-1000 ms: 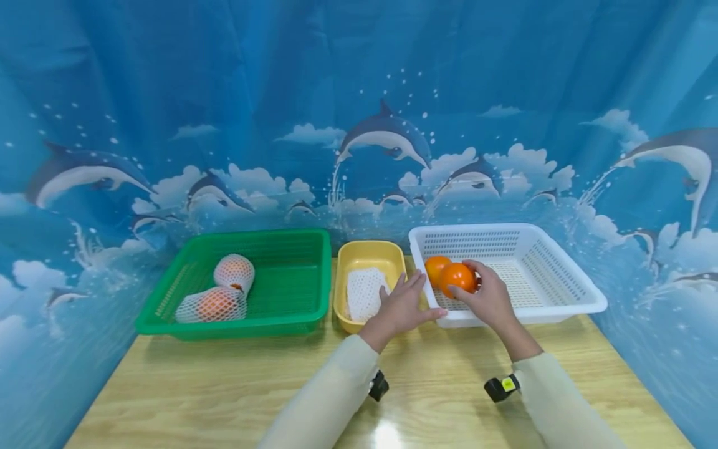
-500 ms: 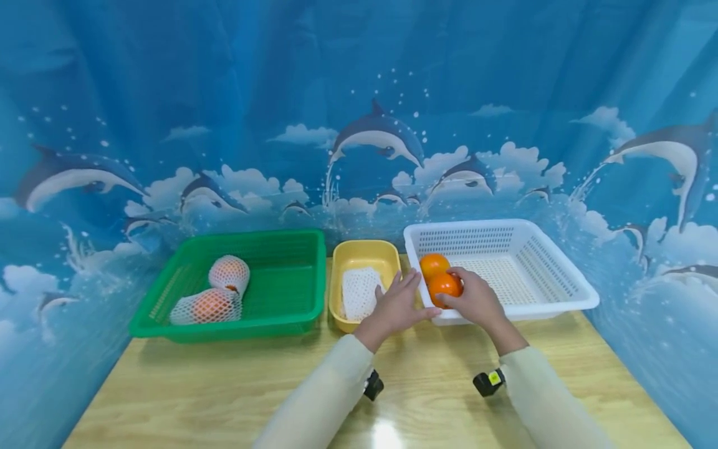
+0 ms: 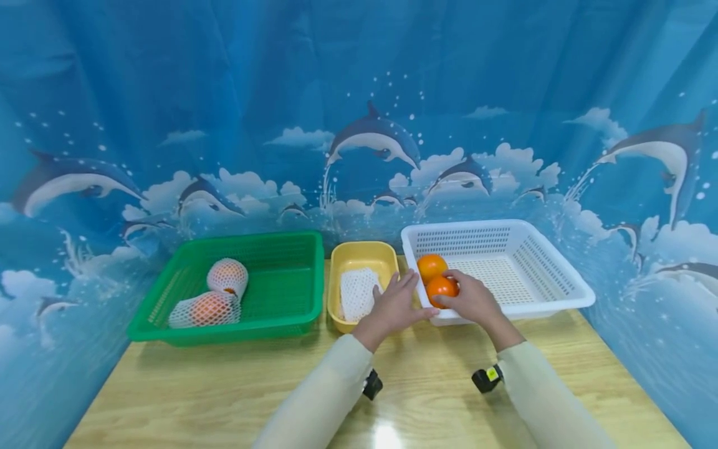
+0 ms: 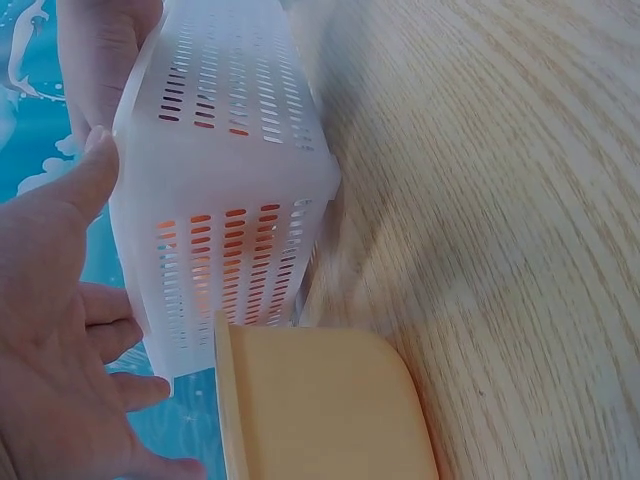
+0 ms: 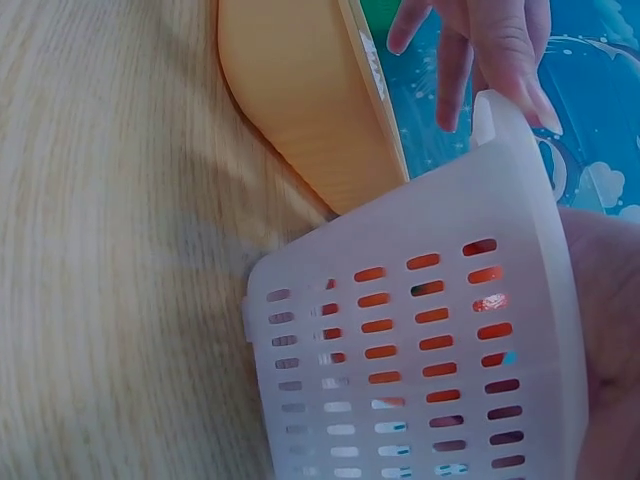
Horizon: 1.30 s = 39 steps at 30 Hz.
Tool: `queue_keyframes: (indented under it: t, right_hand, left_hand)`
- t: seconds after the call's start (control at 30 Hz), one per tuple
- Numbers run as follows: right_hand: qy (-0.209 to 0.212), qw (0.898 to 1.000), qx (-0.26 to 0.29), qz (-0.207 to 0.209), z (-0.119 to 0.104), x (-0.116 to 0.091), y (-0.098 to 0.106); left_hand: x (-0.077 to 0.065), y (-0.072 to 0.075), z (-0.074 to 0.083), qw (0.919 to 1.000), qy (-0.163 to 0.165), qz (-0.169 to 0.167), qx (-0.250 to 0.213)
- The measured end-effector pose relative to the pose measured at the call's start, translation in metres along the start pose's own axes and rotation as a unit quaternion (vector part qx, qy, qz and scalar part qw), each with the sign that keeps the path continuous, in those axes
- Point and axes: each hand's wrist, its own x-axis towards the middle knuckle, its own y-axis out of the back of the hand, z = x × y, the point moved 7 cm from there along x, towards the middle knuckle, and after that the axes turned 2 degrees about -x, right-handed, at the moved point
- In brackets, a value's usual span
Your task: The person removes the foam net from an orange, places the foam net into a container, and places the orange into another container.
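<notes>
In the head view, two glossy round orange fruits sit in the front left corner of the white plastic basket. My right hand curls its fingers and thumb round the nearer fruit; the farther fruit touches or nearly touches it. My left hand lies with spread fingers at the basket's left rim, its thumb on the front corner. The left wrist view has that hand beside the basket wall. Through the slots in the right wrist view, orange shows; the wall hides most of my right hand.
A yellow tray stands left of the white basket, with a white foam net in it. Farther left, a green basket holds two net-wrapped fruits, one behind and one in front. A dolphin-print curtain hangs behind.
My right hand has moved left and slightly down with the nearer fruit, bringing it into the basket's front left corner. My left hand stays at the rim. The head view has shifted slightly.
</notes>
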Motion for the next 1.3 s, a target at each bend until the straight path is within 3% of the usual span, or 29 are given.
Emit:
queue_keyframes:
  t: [0.7,1.2,1.3]
  right_hand:
    - [0.005,0.994,-0.014,-0.108,-0.007,0.004,-0.010]
    - [0.006,0.991,0.020,-0.130,-0.004,0.006,-0.010]
    - [0.008,0.993,0.021,-0.118,-0.004,0.006,-0.007]
  left_hand:
    - [0.000,0.001,0.001,0.9999,-0.004,-0.009,0.002]
    - [0.002,-0.003,-0.001,0.9988,-0.011,-0.022,-0.041]
    - [0.002,-0.004,-0.001,0.9981,-0.015,-0.018,-0.057]
